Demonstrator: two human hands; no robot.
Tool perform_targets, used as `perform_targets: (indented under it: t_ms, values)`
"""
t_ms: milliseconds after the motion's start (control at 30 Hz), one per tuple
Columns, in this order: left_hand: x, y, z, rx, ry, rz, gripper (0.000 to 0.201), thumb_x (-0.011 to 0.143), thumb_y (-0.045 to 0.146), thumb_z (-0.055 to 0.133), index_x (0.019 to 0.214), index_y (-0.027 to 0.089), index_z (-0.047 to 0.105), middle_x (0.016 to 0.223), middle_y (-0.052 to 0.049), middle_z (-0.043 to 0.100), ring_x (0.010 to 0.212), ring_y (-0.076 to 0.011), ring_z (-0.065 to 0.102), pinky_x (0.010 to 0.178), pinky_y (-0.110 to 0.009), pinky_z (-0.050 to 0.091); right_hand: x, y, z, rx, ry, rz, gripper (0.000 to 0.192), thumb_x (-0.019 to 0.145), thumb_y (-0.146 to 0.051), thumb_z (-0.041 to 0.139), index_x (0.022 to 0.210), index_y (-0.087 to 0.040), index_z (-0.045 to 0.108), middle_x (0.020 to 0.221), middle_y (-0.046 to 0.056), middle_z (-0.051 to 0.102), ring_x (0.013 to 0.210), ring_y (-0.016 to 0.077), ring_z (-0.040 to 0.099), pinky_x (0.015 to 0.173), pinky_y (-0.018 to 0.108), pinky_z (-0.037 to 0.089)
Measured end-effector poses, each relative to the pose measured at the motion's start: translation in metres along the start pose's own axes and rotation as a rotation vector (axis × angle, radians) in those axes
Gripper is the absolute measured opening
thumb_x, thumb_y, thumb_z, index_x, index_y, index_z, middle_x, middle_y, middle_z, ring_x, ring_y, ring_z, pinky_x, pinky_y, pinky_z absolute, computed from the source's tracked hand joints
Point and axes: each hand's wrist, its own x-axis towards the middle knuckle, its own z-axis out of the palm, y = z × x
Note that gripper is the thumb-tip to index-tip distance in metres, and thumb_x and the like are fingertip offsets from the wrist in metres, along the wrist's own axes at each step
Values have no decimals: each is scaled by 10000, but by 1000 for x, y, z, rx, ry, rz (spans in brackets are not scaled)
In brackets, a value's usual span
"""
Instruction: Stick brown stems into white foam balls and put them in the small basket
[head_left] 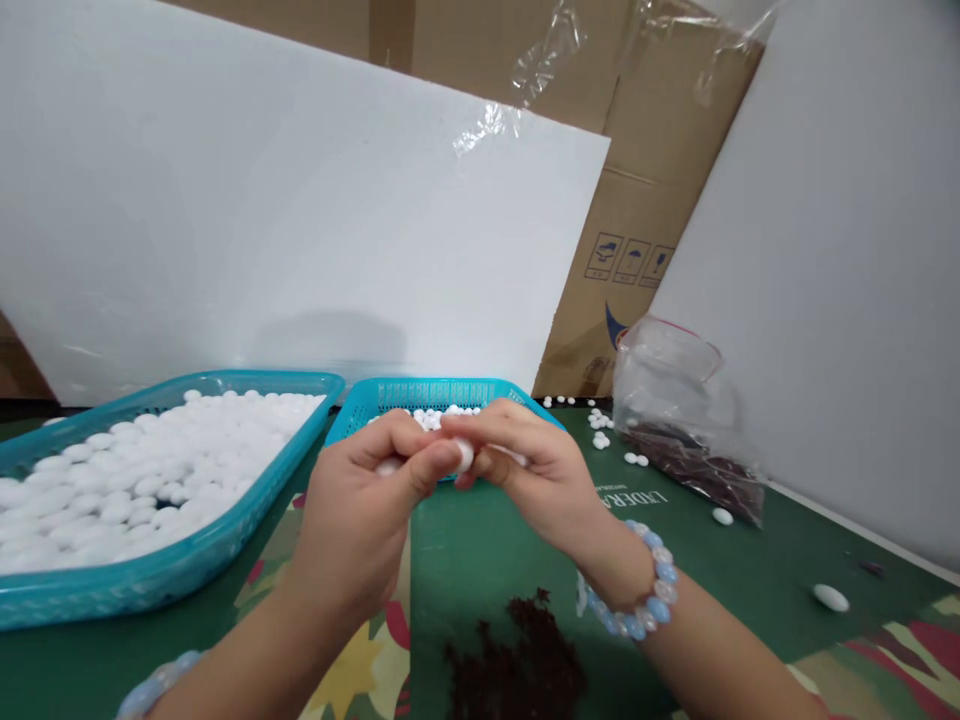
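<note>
Both hands meet in the middle of the view, in front of the smaller basket. Thumb and forefinger of my left hand (367, 490) pinch a small smooth white oval piece (466, 456). Another white piece (389, 466) shows within the curl of that hand. My right hand (532, 475) has its fingers closed at the same oval piece, touching it from the right. A bit of white also shows between the right thumb and fingers; what it belongs to is unclear. Below the hands lies a loose pile of dark brown bits (517, 665) on the green table covering (457, 560).
A large blue basket (225, 545) full of white oval pieces stands at left. Behind my hands is a smaller blue basket (450, 388) with more. A clear plastic bag (675, 400) holds dark brown material at right. Stray white pieces (831, 598) lie around it. Cardboard (660, 150) and white panels stand behind.
</note>
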Motion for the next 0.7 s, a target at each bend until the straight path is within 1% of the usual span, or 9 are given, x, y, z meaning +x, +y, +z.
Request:
perform_targets:
  t_ms: [100, 200, 333, 433, 567, 700]
  values:
    - [0, 2, 2, -22, 66, -146, 221, 474, 188, 601, 311, 164, 455, 340, 68, 359, 371, -40, 314, 368, -155, 267, -1, 1, 2, -9, 28, -21, 175, 723, -291, 422, 846, -324, 542, 637, -25, 468, 537, 78, 440, 513, 249, 374]
    - [1, 3, 3, -14, 76, -223, 252, 427, 284, 636, 303, 158, 456, 329, 68, 343, 358, -37, 291, 354, -160, 239, -2, 5, 3, 39, 49, -19, 176, 701, -292, 455, 842, -350, 542, 633, -26, 479, 523, 79, 436, 486, 243, 375]
    - [4, 3, 2, -6, 72, -235, 346, 366, 496, 587, 363, 157, 516, 335, 52, 370, 347, -41, 292, 343, -173, 232, -4, 14, 3, 192, 73, -6, 152, 676, -290, 488, 796, -351, 559, 664, -28, 470, 497, 59, 440, 419, 197, 374]
    - [9, 5, -3, -30, 126, -247, 377, 334, 524, 581, 369, 155, 511, 321, 45, 374, 331, -48, 315, 315, -175, 221, -4, 20, 3, 306, 93, 14, 127, 668, -281, 501, 768, -322, 569, 671, -31, 448, 494, 41, 449, 398, 165, 371]
    - [15, 9, -10, -60, 211, -254, 385, 394, 515, 573, 350, 145, 474, 307, 46, 355, 312, -39, 309, 301, -163, 223, -4, 22, 4, 378, 95, 39, 90, 669, -280, 504, 734, -271, 566, 661, -42, 426, 461, 13, 439, 407, 144, 357]
    - [17, 13, -12, -54, 231, -255, 417, 509, 513, 504, 333, 139, 447, 276, 39, 316, 287, -41, 290, 289, -168, 203, -5, 20, 3, 358, 61, 65, 95, 683, -300, 484, 713, -228, 537, 641, -45, 413, 427, 6, 412, 399, 153, 321]
